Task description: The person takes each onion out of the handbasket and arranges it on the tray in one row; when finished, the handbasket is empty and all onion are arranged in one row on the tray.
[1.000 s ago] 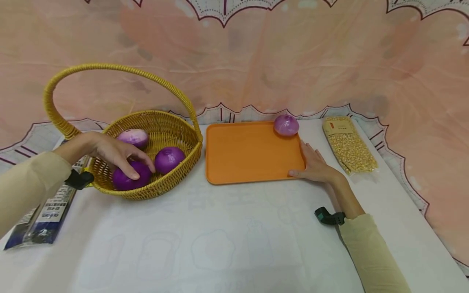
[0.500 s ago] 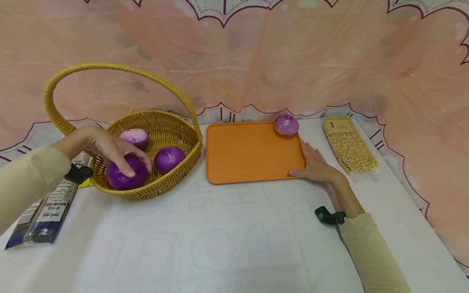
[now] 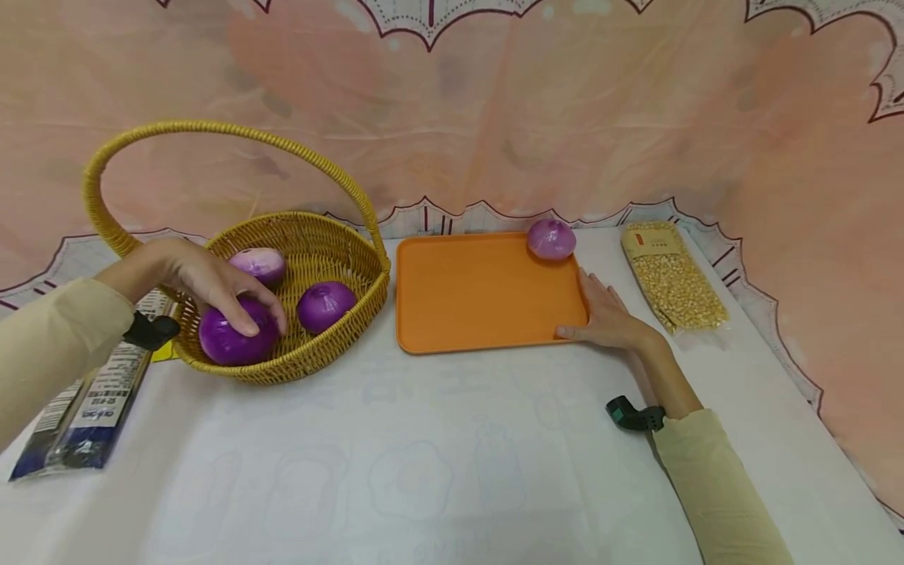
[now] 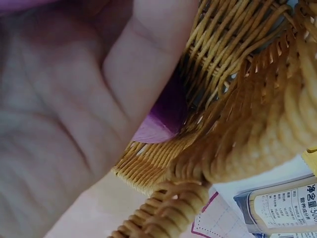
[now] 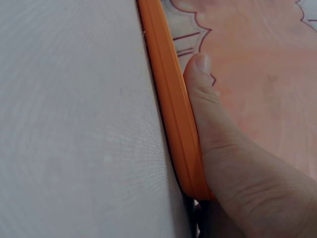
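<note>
Inside the yellow wicker basket (image 3: pixel 356 322), my left hand (image 3: pixel 215 276) grips a purple onion (image 3: pixel 231 342) from above, thumb on its near side and fingers over its right side. Another purple onion (image 3: pixel 326 307) lies to the right in the basket, and a paler onion (image 3: pixel 260 265) lies behind. My right hand (image 3: pixel 607 318) rests at the right end of the orange tray (image 3: pixel 487 290), fingers spread along the edge. Its thumb (image 5: pixel 203 84) lies along the tray rim (image 5: pixel 173 106) in the right wrist view. One onion (image 3: pixel 551 239) sits in the tray's far right corner.
The basket's tall handle (image 3: pixel 233 129) arches over my left wrist. A bag of corn kernels (image 3: pixel 674 278) lies right of the tray. Dark packages with labels (image 3: pixel 92 416) lie left of the basket. A patterned cloth (image 3: pixel 452 118) hangs behind the white table (image 3: pixel 424 439).
My left hand has shifted slightly left within the basket, and the onion under it has moved left too. The right hand and tray stay where they were.
</note>
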A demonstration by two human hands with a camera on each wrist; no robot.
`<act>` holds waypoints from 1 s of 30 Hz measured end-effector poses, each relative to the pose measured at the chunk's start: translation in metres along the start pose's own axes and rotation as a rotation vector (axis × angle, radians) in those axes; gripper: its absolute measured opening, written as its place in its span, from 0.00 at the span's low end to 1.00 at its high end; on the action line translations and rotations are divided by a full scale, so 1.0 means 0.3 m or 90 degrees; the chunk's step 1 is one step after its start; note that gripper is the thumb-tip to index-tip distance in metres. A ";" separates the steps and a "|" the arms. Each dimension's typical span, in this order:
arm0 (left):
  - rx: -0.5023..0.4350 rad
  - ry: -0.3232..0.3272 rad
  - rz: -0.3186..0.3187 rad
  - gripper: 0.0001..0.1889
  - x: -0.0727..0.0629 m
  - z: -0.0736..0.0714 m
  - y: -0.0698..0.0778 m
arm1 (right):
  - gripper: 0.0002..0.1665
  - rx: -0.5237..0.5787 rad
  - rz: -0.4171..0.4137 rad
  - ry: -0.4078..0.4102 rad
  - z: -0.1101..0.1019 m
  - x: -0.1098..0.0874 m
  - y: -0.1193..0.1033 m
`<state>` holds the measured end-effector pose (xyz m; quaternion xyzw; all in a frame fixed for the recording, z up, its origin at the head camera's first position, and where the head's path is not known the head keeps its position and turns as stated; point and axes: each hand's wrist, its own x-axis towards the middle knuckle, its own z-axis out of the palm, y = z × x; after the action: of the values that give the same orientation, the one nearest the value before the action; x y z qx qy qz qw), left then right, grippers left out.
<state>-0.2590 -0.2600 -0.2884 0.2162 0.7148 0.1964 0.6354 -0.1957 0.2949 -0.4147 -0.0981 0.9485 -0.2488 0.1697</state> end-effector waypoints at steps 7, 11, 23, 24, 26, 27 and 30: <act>-0.031 -0.007 -0.002 0.29 -0.007 -0.003 0.003 | 0.70 -0.001 -0.003 0.002 -0.002 0.001 -0.004; -0.044 -0.006 0.006 0.28 -0.012 -0.002 0.010 | 0.70 0.001 -0.002 -0.001 -0.002 -0.001 -0.005; 0.082 0.062 0.051 0.22 -0.009 0.018 0.019 | 0.70 -0.003 -0.002 -0.003 -0.001 -0.003 -0.002; 0.090 0.070 0.054 0.22 -0.008 0.021 0.018 | 0.70 -0.004 -0.003 -0.004 -0.001 -0.002 0.000; 0.086 0.082 0.063 0.22 -0.009 0.025 0.015 | 0.70 -0.005 -0.003 -0.004 -0.001 0.000 0.002; 0.083 0.087 0.068 0.22 -0.010 0.027 0.015 | 0.70 -0.005 -0.003 -0.005 -0.001 0.001 0.003; 0.066 0.101 0.088 0.22 -0.011 0.033 0.017 | 0.70 -0.005 -0.003 -0.003 -0.002 0.002 0.004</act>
<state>-0.2484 -0.2576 -0.2839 0.2813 0.7553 0.2189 0.5500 -0.1965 0.2961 -0.4151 -0.1015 0.9489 -0.2450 0.1713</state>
